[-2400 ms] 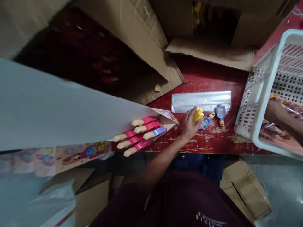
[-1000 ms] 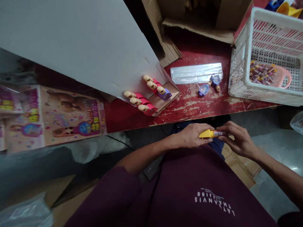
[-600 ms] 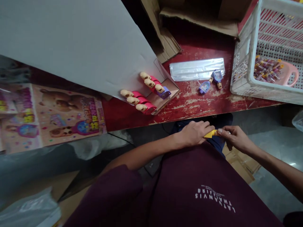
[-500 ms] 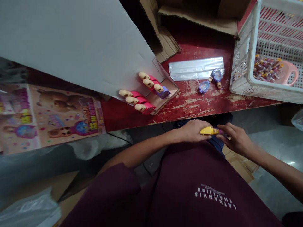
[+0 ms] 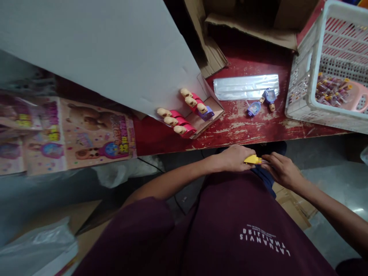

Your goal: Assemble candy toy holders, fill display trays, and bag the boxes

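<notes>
My left hand (image 5: 234,158) is closed around a yellow plastic piece (image 5: 253,160), held just beyond the table's front edge, above my lap. The fingers of my right hand (image 5: 281,168) pinch a small clear tube (image 5: 263,161) that meets the right end of the yellow piece. Most of the tube is covered by those fingers. On the table lie two purple toys (image 5: 254,109) with spotted beige ends, partly beside a stack of clear plastic bags (image 5: 244,88). Several pink toys (image 5: 184,124) with spotted beige heads stand in the open end of a white box (image 5: 138,57).
A white plastic crate (image 5: 301,111) at the right holds small purple-and-yellow tubes (image 5: 330,90) and a pink scoop (image 5: 359,95). Brown cardboard (image 5: 250,27) stands at the back of the red table (image 5: 238,124). Printed bear sheets (image 5: 94,134) lie on the left.
My right fingers have slid closer to the yellow piece, and less of the purple tube shows between the hands. The view has shifted slightly, moving the table things to the right.
</notes>
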A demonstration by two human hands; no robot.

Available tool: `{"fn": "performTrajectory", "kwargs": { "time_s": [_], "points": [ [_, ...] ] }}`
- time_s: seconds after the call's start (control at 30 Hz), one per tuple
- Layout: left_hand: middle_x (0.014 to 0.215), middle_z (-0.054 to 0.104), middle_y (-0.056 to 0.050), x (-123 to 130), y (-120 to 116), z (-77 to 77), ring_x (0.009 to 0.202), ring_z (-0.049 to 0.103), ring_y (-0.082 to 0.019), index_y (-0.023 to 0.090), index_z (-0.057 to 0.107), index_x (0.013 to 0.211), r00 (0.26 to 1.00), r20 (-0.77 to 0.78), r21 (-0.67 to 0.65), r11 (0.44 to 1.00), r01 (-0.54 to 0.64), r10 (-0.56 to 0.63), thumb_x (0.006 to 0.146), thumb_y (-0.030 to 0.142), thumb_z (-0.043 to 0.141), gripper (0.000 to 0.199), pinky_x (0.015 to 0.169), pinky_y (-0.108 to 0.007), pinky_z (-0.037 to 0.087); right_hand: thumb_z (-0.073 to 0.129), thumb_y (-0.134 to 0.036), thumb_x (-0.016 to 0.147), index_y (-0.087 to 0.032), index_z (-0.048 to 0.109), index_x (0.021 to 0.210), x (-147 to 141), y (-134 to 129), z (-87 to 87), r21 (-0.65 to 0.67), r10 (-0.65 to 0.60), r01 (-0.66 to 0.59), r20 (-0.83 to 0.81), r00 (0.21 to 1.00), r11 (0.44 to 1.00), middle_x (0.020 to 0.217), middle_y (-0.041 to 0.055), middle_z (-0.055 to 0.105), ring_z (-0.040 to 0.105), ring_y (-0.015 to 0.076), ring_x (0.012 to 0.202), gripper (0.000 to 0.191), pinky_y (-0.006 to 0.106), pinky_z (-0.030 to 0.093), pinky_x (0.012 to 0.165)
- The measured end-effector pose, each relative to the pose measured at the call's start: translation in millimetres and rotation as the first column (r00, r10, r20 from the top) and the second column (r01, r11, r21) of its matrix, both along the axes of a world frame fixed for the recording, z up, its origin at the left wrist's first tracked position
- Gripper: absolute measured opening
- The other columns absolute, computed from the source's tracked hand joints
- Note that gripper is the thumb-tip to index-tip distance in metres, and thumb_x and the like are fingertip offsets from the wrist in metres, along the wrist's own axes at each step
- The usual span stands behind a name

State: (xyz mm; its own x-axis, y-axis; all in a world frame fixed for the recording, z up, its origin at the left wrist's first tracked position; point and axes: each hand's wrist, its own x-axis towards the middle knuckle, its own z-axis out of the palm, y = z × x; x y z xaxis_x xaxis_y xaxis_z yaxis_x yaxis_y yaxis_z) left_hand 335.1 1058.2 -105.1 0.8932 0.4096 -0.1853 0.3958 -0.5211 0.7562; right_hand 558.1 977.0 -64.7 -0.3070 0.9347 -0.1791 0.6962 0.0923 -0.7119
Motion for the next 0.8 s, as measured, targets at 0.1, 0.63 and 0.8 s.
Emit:
{"fn": "performTrajectory", "kwargs": {
  "time_s": [0.1, 0.63, 0.8],
  "points": [
    [0.111, 0.077, -0.011, -9.3, -0.2, 2.8, 0.101, 0.074, -0.028, 0.016, 0.069, 0.118, 0.998, 0.048, -0.091, 0.995, -0.047, 0.051, 0.092, 0.039, 0.07, 0.034, 0.088, -0.036, 0.054, 0.055, -0.045, 0.102, -0.017, 0.072, 0.109, 1.6, 3.7, 3.2, -0.051, 0.046, -0.05, -0.072, 0.996, 0.997, 0.092, 0.0091, 0.076, 0.071, 0.0177, 0.078, 0.033, 0.028, 0.055, 0.071],
    [0.129, 0.066, -0.009, -161.3, 18.0, 60.0, 0.117, 0.066, -0.025, 0.023, 0.052, 0.135, 0.378, 0.356, 0.319, 0.269, -0.909, 0.855, 0.094, 0.036, 0.065, 0.045, 0.107, -0.044, 0.054, 0.057, -0.057, 0.099, -0.019, 0.054, 0.145, -101.9, 68.6, -61.2, 0.056, -0.172, 0.198, -0.301, 0.938, 0.979, 0.132, 0.0168, 0.066, 0.067, 0.0222, 0.101, 0.059, 0.041, 0.057, 0.086],
    [0.128, 0.066, -0.009, -168.7, 64.7, 50.3, 0.115, 0.065, -0.026, 0.022, 0.053, 0.132, 0.521, 0.165, 0.532, 0.369, -0.762, 0.838, 0.093, 0.026, 0.06, 0.039, 0.105, -0.043, 0.053, 0.06, -0.059, 0.096, -0.019, 0.057, 0.139, -77.1, 60.0, -84.1, -0.121, -0.359, 0.338, -0.349, 0.866, 0.933, 0.12, 0.0135, 0.071, 0.068, 0.0196, 0.093, 0.058, 0.04, 0.06, 0.084]
  ]
}}
